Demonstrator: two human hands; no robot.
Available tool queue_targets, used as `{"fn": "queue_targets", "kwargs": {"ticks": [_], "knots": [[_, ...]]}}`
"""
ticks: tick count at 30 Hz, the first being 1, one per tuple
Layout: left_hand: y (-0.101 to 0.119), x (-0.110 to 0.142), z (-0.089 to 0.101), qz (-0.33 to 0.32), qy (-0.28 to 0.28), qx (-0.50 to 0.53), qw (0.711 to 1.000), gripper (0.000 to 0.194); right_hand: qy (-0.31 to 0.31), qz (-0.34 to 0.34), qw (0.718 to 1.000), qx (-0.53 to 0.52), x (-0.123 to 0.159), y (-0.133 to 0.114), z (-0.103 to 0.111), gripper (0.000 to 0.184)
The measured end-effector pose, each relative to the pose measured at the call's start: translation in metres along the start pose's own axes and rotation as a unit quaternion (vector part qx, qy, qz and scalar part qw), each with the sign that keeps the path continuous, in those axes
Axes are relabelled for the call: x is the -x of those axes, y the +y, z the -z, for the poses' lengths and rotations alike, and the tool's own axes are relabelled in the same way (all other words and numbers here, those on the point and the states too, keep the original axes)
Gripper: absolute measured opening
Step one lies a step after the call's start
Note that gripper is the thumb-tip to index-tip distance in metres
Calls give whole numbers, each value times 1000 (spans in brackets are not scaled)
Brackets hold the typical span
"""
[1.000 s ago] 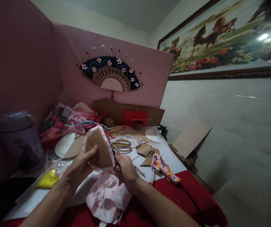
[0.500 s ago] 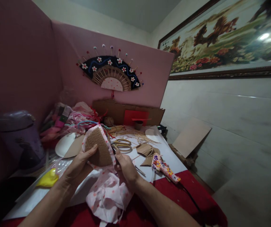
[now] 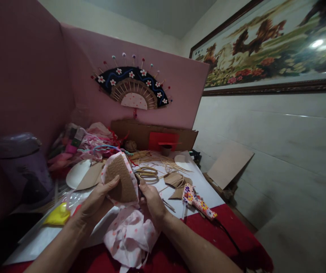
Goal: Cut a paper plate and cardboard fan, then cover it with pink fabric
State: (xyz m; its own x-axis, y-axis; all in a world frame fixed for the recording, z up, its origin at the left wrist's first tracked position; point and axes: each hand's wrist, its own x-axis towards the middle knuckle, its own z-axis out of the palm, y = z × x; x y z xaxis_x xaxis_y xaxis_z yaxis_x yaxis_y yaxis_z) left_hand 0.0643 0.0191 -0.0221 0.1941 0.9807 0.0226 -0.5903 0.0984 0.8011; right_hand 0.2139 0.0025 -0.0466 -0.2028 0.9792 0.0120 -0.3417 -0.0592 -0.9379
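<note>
My left hand point(image 3: 102, 199) grips a curved piece of corrugated cardboard point(image 3: 120, 176), thumb on its brown face and fingers behind. White fabric with pink dots point(image 3: 130, 233) wraps the cardboard's rim and hangs below in a loose, crumpled bunch. At the right edge of the piece, my right hand point(image 3: 153, 203) is closed on the fabric, thumb uppermost; its fingertips are mostly hidden. Just beyond that hand lie gold-handled scissors point(image 3: 147, 174). A slim metal tool point(image 3: 168, 204) rests to its right.
A flower-patterned glue gun point(image 3: 198, 201) with a black cord lies right. Cardboard scraps point(image 3: 177, 184) and thin sticks point(image 3: 144, 156) are behind it. Left are a yellow packet point(image 3: 57, 215), a purple container point(image 3: 25, 170) and piled craft materials point(image 3: 94, 140). A decorated fan point(image 3: 133, 85) hangs on the pink panel.
The cardboard piece has shifted slightly right and down with my left hand. My right hand stays almost in place at the fabric-covered edge.
</note>
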Motion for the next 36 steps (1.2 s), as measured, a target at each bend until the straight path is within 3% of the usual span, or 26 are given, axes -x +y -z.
{"fn": "queue_targets", "kwargs": {"ticks": [11,20,36], "knots": [[1,-2,1,-11,0,0,1000,24,21,-45,998,-22,1,0,-1,58],[0,-3,4,-25,5,-12,1000,24,4,-17,1000,25,-2,1,1,61],[-2,2,0,12,-23,-25,999,25,43,-24,999,-15,0,-1,-1,58]]}}
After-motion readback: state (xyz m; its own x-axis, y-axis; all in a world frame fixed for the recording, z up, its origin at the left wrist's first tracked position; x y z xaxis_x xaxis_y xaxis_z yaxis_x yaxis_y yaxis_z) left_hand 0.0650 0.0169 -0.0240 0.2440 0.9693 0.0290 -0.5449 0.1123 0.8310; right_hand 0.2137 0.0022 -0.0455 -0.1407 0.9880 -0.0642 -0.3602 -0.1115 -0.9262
